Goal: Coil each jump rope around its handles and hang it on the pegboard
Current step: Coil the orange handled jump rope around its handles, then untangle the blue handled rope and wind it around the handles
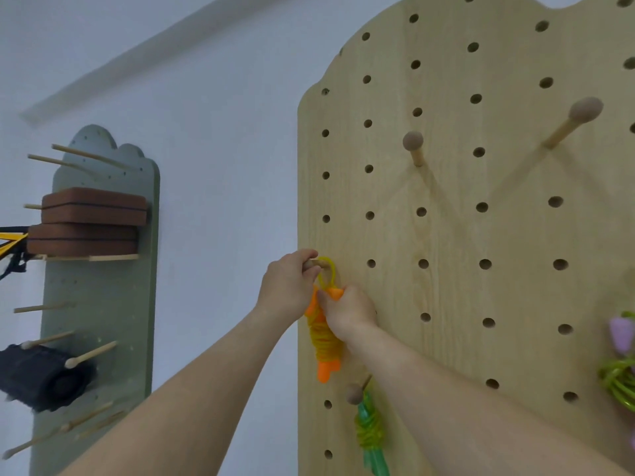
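A light wooden pegboard (pixel 446 235) fills the right half of the view. An orange-handled jump rope (pixel 324 341) with yellow cord coiled around its handles hangs against the board's left edge. Its yellow loop (pixel 326 269) lies over a peg (pixel 314 263). My left hand (pixel 288 286) grips that peg's knob end. My right hand (pixel 347 312) holds the tops of the orange handles just below the loop. A green jump rope (pixel 369 431) hangs coiled from a lower peg (pixel 355 393). A purple-handled rope with green cord (pixel 622 359) hangs at the right edge.
Two free knobbed pegs (pixel 414 146) (pixel 580 115) stick out higher on the board. On the wall to the left hangs a grey-green pegboard (pixel 103 304) with several wooden pegs, brown blocks (pixel 89 225) and a black roll (pixel 44 376).
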`<move>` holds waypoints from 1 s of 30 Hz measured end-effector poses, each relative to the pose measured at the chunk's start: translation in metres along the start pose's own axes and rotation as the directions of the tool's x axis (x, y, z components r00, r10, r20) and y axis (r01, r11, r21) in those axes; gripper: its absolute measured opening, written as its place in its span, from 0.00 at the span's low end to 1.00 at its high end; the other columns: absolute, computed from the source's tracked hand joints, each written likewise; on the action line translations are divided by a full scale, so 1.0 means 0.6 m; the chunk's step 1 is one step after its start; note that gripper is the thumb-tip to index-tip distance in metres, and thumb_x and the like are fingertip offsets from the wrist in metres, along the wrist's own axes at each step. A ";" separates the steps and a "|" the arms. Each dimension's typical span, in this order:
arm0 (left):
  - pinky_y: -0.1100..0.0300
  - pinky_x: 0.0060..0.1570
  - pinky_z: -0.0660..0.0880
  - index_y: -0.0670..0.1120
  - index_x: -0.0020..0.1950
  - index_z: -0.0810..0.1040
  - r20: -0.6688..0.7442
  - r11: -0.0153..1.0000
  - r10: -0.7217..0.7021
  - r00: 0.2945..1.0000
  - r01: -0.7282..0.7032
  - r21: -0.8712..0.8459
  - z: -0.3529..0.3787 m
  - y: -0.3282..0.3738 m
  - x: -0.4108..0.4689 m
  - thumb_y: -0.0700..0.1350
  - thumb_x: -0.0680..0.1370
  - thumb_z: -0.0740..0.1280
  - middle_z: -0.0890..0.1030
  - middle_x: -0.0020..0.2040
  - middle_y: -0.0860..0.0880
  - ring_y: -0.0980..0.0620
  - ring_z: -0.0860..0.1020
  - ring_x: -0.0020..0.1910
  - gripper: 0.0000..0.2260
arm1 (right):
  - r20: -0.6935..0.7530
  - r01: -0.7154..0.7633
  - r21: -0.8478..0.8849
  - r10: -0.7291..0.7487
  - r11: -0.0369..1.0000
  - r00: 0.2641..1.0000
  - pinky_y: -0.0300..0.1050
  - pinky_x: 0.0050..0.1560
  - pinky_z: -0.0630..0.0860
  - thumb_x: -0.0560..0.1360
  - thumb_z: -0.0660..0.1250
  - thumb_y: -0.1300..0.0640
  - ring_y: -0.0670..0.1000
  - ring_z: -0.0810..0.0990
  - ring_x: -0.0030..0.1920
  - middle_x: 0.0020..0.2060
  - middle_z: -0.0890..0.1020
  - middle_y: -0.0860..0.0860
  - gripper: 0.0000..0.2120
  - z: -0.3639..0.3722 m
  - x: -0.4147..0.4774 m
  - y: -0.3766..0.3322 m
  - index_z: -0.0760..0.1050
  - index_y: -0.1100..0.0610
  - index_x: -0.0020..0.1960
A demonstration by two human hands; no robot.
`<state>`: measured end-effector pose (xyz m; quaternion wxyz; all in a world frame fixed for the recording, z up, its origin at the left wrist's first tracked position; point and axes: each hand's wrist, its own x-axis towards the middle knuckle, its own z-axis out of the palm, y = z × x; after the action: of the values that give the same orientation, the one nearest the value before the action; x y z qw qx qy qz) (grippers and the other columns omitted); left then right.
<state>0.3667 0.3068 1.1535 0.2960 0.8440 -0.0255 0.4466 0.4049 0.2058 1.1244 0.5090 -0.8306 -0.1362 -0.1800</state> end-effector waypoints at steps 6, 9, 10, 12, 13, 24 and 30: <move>0.50 0.54 0.76 0.53 0.64 0.76 -0.051 0.997 -0.003 0.999 0.007 0.083 0.003 -0.002 0.006 0.48 0.80 0.62 0.82 0.47 0.55 0.49 0.79 0.52 0.13 | 0.086 0.103 -0.169 -0.089 0.980 0.992 0.49 0.44 0.74 0.74 0.67 0.53 0.57 0.76 0.52 0.60 0.72 0.56 0.21 -0.026 -0.030 -0.016 0.65 0.59 0.63; 0.48 0.52 0.76 0.55 0.64 0.75 -0.051 0.993 -0.031 0.998 0.037 0.116 0.008 0.001 0.003 0.49 0.80 0.61 0.82 0.49 0.56 0.48 0.79 0.51 0.13 | 0.123 0.136 -0.165 -0.117 0.977 0.985 0.49 0.45 0.74 0.74 0.65 0.55 0.56 0.75 0.53 0.62 0.70 0.55 0.23 -0.046 -0.042 -0.017 0.64 0.58 0.67; 0.48 0.53 0.76 0.55 0.64 0.74 -0.034 0.990 -0.039 0.999 0.043 0.133 0.007 0.005 0.001 0.48 0.80 0.60 0.82 0.52 0.55 0.47 0.79 0.53 0.13 | 0.130 0.136 -0.149 -0.117 0.980 0.985 0.47 0.44 0.73 0.74 0.65 0.55 0.56 0.75 0.53 0.62 0.71 0.55 0.24 -0.052 -0.047 -0.017 0.64 0.57 0.67; 0.50 0.56 0.75 0.53 0.67 0.72 0.025 0.990 -0.053 0.998 0.049 0.128 0.008 0.012 0.002 0.48 0.81 0.58 0.80 0.58 0.53 0.47 0.76 0.58 0.15 | 0.153 0.124 -0.100 -0.108 0.987 0.982 0.46 0.41 0.73 0.74 0.65 0.53 0.54 0.76 0.52 0.61 0.72 0.54 0.23 -0.064 -0.059 -0.012 0.64 0.56 0.67; 0.50 0.56 0.74 0.53 0.70 0.70 0.053 0.993 -0.050 0.997 0.044 0.113 0.010 0.013 0.002 0.49 0.81 0.58 0.80 0.59 0.51 0.47 0.75 0.60 0.16 | 0.166 0.118 -0.069 -0.106 0.991 0.981 0.46 0.40 0.74 0.74 0.65 0.53 0.53 0.76 0.50 0.59 0.73 0.53 0.22 -0.071 -0.067 -0.008 0.65 0.55 0.66; 0.55 0.37 0.75 0.47 0.36 0.80 -0.050 0.960 -0.045 0.998 0.030 -0.277 0.000 0.061 -0.230 0.49 0.80 0.61 0.80 0.29 0.51 0.54 0.76 0.30 0.15 | 0.404 0.046 0.230 -0.138 0.972 0.904 0.42 0.37 0.77 0.78 0.63 0.62 0.50 0.83 0.34 0.41 0.85 0.55 0.07 -0.155 -0.228 0.098 0.77 0.55 0.53; 0.69 0.27 0.64 0.50 0.35 0.78 0.233 0.969 -0.155 0.960 0.194 -0.155 0.061 0.012 -0.450 0.47 0.80 0.61 0.73 0.25 0.60 0.58 0.70 0.26 0.14 | 0.736 0.171 -0.084 -0.055 0.982 0.675 0.53 0.48 0.82 0.78 0.64 0.50 0.43 0.84 0.40 0.42 0.84 0.46 0.09 -0.133 -0.339 0.239 0.76 0.45 0.58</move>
<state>0.2293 0.2218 0.9336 0.4031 0.8575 -0.0228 0.3187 0.2685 0.0620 0.9543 0.3384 -0.8582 -0.3652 0.1253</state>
